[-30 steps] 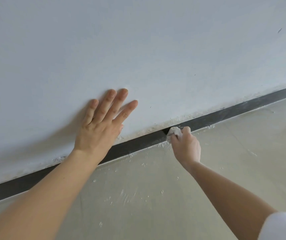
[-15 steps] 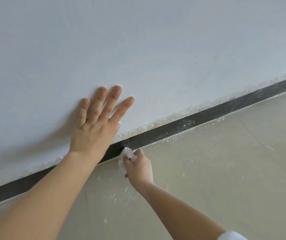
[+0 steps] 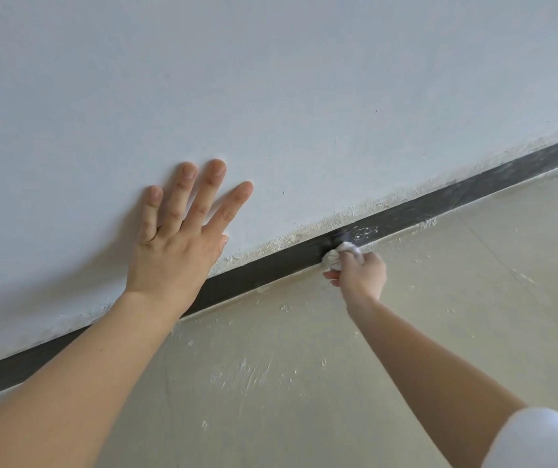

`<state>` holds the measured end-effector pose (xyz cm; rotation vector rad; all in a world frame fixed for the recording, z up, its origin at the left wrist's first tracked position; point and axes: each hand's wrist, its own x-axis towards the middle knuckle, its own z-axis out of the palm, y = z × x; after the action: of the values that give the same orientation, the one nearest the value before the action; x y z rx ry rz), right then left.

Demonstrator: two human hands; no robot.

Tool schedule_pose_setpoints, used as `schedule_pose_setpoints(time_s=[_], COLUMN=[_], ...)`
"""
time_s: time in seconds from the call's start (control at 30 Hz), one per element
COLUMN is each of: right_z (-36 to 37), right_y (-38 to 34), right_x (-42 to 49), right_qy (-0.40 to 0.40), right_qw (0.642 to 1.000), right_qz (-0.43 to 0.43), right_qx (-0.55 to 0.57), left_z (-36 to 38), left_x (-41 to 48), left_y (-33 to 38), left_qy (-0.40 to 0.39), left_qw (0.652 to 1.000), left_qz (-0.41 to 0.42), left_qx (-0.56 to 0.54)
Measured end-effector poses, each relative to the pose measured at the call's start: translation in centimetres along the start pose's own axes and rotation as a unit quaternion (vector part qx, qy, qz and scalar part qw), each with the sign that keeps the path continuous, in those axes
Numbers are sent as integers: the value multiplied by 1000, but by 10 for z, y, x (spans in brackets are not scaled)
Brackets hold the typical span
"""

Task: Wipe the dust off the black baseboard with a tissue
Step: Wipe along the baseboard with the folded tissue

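Pressed a crumpled tissue (image 3: 336,255) against the black baseboard (image 3: 270,272) with the right hand (image 3: 361,274), fingers curled around the wad. Braced the left hand (image 3: 176,251) flat on the wall (image 3: 304,96) just above the black baseboard, fingers straight and spread. Saw pale dust specks (image 3: 254,370) on the floor (image 3: 456,315) below the black baseboard.

The wall (image 3: 304,79) fills the upper part of our view and the floor (image 3: 439,315) lies below it. The baseboard (image 3: 270,270) runs between the 2, rising from lower left to upper right. Our left hand (image 3: 179,244) lies flat on the wall, just above the baseboard. To its right, our right hand (image 3: 363,276) is over the floor and presses the tissue (image 3: 336,256) against the baseboard. Dust specks (image 3: 254,373) lie on the floor before the baseboard.
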<state>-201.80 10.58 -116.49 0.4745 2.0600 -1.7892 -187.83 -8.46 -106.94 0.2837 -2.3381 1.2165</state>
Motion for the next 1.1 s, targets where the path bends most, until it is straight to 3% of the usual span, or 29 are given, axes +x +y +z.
schedule_pose_setpoints(time_s=[0.13,0.27,0.37,0.5,0.63,0.73,0.8,0.87,1.0,1.1], right_z=[-31,-57,-68,-57,-14,26,44,51,38,11], right_y=[-15,-18,-8,-6,-1,6,8,6,-1,-7], right_x=[20,20,16,-7,-48,-85,-103,-108,-82,-50], right_qy=[73,-35,-19,-53,-233,-315,-309,-277,-207,-104], right_qw=[993,983,992,958,927,868,835,830,871,917], right_qz=[62,157,33,-94,-121,-196,-266,-314,-295,-250], right_qx=[63,94,-121,-267,-269,-331,-369,-369,-333,-293], left_z=[-1,-1,-2,-4,-5,-7,-8,-9,-10,-10], left_x=[-1,0,-1,0,0,1,2,2,2,2], left_y=[0,0,1,0,1,1,0,0,-1,-1], left_qy=[-6,-7,-10,-16,-21,-25,-27,-29,-30,-29], left_qw=[1000,1000,1000,999,999,998,998,998,997,997], left_qz=[2,-1,-4,-5,-6,-11,-11,-9,-11,-12], left_qx=[0,-11,-25,-39,-50,-56,-52,-49,-67,-68])
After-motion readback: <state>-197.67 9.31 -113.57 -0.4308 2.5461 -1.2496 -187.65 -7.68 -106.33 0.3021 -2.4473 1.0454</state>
